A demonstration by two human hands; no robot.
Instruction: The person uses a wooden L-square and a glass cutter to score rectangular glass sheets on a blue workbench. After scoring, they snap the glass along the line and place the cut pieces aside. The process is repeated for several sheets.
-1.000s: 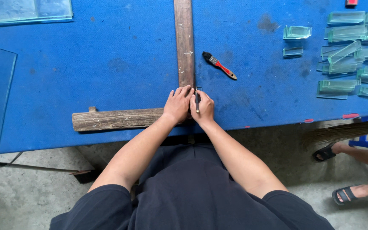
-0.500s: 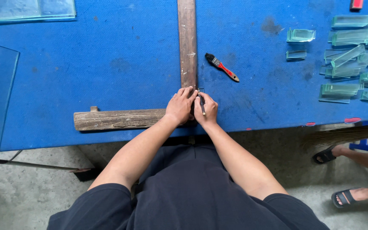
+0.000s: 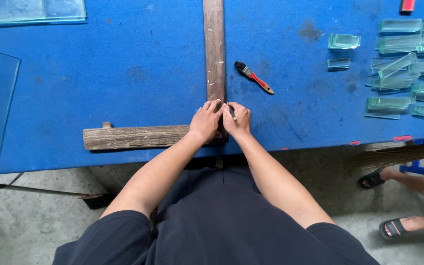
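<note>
Two hands meet at centre frame on a wooden T-square [image 3: 215,54] lying across a blue table [image 3: 123,73]. The left hand [image 3: 205,121] presses the wood; the right hand [image 3: 236,120] grips a small dark tool [image 3: 232,113].

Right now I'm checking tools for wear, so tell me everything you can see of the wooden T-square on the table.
The wooden T-square is dark, worn and scuffed. Its long blade runs away across the blue table; its rough crossbar lies along the near edge. It lies flat. The left hand presses the joint, and the right hand sits against the blade's right edge.
</note>
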